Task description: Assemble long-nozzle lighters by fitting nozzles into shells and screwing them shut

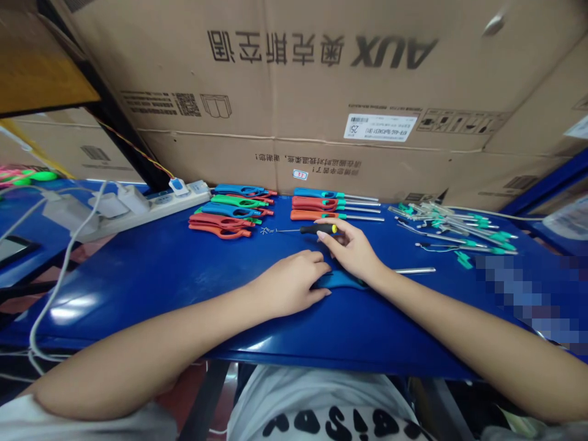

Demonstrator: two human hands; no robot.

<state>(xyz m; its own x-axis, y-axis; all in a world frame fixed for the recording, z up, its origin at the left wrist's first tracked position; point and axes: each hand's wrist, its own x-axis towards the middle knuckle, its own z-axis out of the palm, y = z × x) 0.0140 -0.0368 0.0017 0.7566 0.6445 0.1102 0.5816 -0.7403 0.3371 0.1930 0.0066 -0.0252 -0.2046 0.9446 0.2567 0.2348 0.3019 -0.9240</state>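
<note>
My left hand (298,282) is closed around the handle end of a blue long-nosed lighter (342,280), which lies on the blue table with its metal tube pointing right. Just above it, my right hand (351,248) grips a black screwdriver (315,229) with a yellow end cap. The screwdriver's thin shaft points left, its tip by a small cluster of screws (267,231). Part of the blue lighter is hidden under my right wrist.
Several coloured lighter handles (220,225) are stacked at left; lighters with metal tubes (337,203) lie in the middle. Metal tubes with green parts (459,226) are piled at right. A power strip (151,208) with chargers stands at left. A cardboard wall (275,135) closes the back.
</note>
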